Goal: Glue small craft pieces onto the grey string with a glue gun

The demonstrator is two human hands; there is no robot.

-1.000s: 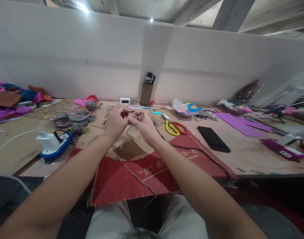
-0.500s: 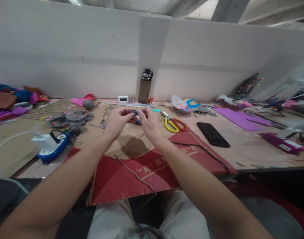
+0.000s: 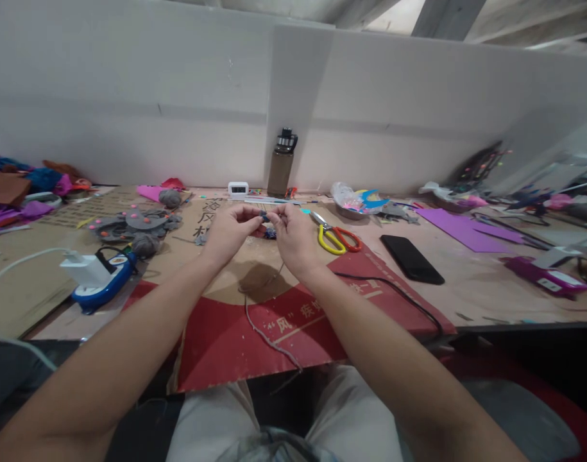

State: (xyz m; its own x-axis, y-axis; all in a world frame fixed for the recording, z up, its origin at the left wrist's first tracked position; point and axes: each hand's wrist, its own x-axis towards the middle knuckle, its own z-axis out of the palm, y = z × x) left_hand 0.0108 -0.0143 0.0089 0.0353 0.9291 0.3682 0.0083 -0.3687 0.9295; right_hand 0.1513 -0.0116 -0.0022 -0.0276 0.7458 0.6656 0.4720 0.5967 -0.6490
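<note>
My left hand (image 3: pixel 229 232) and my right hand (image 3: pixel 296 239) meet above the cardboard, fingertips pinched. Between them is a small dark blue piece (image 3: pixel 263 217), too small to tell its kind; both hands grip it. Grey yarn (image 3: pixel 260 327) trails from below my right hand across the red part of the cardboard to its front edge. Behind the fingers, a dark blue and white bundle (image 3: pixel 270 233) is partly hidden. Scissors (image 3: pixel 332 236) with one yellow and one red handle lie to the right of my right hand.
Cardboard (image 3: pixel 216 378) covers the table's front. Left are a blue power strip (image 3: pixel 93 300) with a white plug and grey felt pieces (image 3: pixel 129 223). A bottle (image 3: pixel 280 165) stands behind. On the right lie a phone (image 3: pixel 411 258), a black cable (image 3: pixel 403 296) and purple sheets (image 3: pixel 459 228).
My right hand has shifted slightly right. The grey yarn's upper part has swung right, and its loop on the cardboard has moved right too. The fingers still meet at the blue piece.
</note>
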